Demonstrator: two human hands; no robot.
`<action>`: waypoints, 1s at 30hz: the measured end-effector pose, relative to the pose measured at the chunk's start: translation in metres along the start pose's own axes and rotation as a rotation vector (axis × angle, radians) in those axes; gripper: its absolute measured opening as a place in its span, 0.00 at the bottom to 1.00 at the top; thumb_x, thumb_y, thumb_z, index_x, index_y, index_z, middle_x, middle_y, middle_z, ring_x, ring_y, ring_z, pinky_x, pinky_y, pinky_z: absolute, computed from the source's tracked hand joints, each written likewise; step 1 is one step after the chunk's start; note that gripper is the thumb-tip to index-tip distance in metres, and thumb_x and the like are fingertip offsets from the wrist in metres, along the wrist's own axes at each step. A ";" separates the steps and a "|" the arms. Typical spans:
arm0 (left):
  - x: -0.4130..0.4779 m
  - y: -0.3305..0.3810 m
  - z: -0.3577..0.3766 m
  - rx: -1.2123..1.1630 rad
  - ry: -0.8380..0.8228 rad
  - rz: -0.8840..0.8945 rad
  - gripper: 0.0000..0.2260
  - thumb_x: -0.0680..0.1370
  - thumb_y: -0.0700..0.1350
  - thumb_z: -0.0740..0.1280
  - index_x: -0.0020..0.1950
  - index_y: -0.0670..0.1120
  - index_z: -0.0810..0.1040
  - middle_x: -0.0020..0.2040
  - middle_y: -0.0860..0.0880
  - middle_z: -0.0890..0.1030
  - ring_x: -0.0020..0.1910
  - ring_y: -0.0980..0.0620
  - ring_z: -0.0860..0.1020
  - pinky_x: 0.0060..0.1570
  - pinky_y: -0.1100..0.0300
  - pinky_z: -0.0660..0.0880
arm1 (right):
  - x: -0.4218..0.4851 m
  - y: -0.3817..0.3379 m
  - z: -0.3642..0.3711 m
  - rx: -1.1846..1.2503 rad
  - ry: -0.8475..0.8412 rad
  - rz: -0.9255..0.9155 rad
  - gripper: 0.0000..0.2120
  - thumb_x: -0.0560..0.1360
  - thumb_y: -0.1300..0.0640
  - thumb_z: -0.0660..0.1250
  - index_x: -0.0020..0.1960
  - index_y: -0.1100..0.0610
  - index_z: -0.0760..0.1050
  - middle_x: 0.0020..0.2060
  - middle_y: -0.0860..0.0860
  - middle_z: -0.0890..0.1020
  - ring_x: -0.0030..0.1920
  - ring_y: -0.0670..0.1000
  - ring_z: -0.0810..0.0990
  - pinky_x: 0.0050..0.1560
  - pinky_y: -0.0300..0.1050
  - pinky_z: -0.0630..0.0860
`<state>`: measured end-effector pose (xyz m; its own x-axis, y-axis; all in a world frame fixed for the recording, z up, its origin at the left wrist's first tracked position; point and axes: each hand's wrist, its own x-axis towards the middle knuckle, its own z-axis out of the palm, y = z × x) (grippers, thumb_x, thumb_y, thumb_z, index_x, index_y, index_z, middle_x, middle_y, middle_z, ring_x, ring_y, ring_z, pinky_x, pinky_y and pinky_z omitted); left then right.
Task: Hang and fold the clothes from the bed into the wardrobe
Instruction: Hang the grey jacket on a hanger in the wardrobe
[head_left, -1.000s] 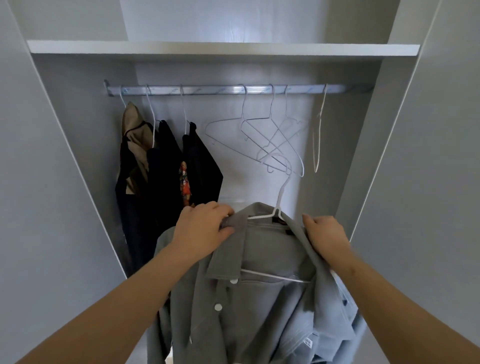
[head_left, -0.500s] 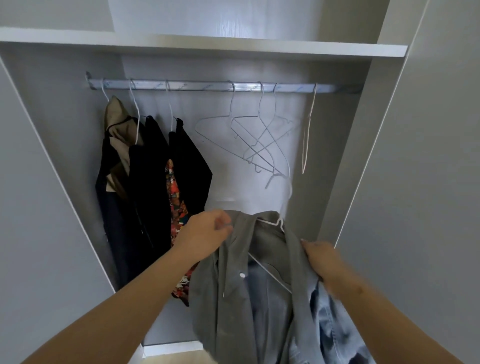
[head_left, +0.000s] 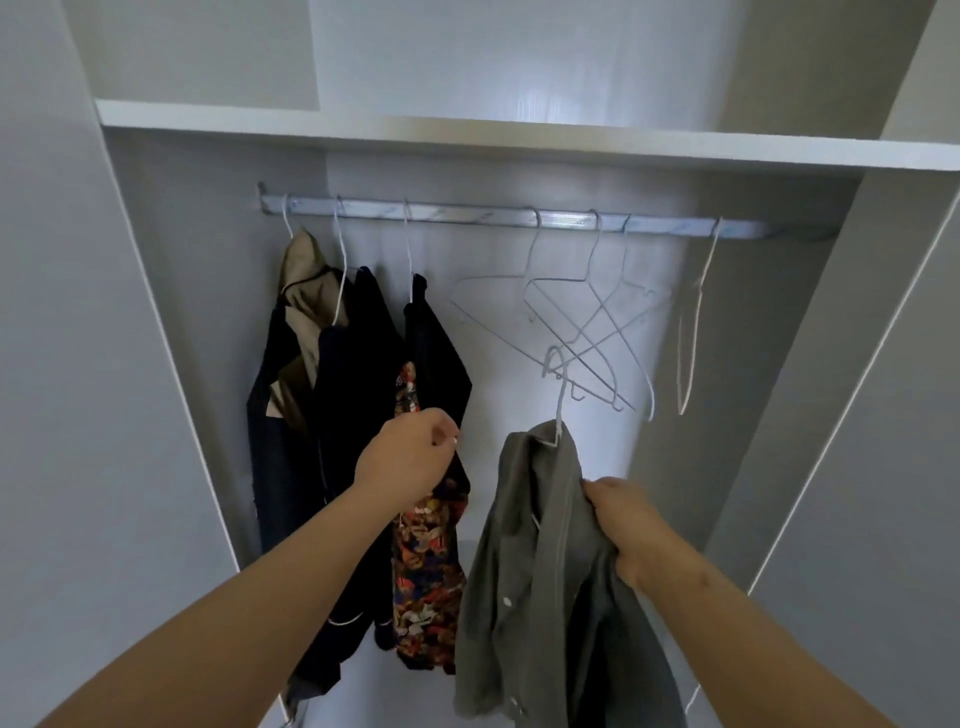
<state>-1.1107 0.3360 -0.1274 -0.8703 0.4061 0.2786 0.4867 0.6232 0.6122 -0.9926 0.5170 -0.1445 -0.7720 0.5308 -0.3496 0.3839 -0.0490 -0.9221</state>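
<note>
Below the wardrobe rail (head_left: 467, 214), the right hand (head_left: 631, 525) grips the grey shirt (head_left: 535, 571) on its white hanger (head_left: 558, 395) — hook off the rail. The left hand (head_left: 410, 457) curls before the dark clothes (head_left: 353, 395) — whether it holds anything, I cannot tell.

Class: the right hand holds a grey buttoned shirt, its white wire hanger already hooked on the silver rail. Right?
No: the head view shows the white wire hanger free below the silver rail. The right hand does hold the grey buttoned shirt.

The left hand (head_left: 410, 457) and right hand (head_left: 628, 525) are bare. The left forearm (head_left: 260, 597) and right forearm (head_left: 737, 618) are uncovered, the right bearing a small mark.
</note>
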 end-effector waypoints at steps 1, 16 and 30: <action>0.013 -0.003 -0.002 0.016 0.015 0.019 0.09 0.79 0.46 0.61 0.57 0.50 0.78 0.50 0.54 0.77 0.47 0.57 0.74 0.46 0.61 0.73 | 0.009 -0.006 0.006 -0.002 0.006 -0.017 0.12 0.79 0.57 0.60 0.41 0.62 0.75 0.40 0.60 0.80 0.39 0.56 0.78 0.42 0.47 0.77; 0.205 -0.046 -0.032 0.300 -0.092 0.084 0.17 0.77 0.41 0.63 0.65 0.50 0.68 0.75 0.47 0.49 0.65 0.41 0.63 0.52 0.55 0.69 | 0.128 -0.149 0.105 0.143 0.185 -0.258 0.10 0.78 0.57 0.60 0.41 0.62 0.71 0.35 0.58 0.74 0.35 0.54 0.72 0.35 0.42 0.69; 0.236 -0.098 -0.042 -0.133 -0.218 0.082 0.08 0.74 0.39 0.66 0.50 0.52 0.76 0.51 0.47 0.75 0.43 0.50 0.76 0.37 0.60 0.74 | 0.216 -0.227 0.162 0.065 0.250 -0.345 0.10 0.79 0.58 0.57 0.41 0.61 0.69 0.43 0.58 0.75 0.42 0.55 0.74 0.41 0.44 0.71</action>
<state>-1.3671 0.3425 -0.0903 -0.7845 0.5951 0.1742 0.5284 0.4946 0.6900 -1.3282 0.5056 -0.0375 -0.7002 0.7135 0.0246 0.0860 0.1185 -0.9892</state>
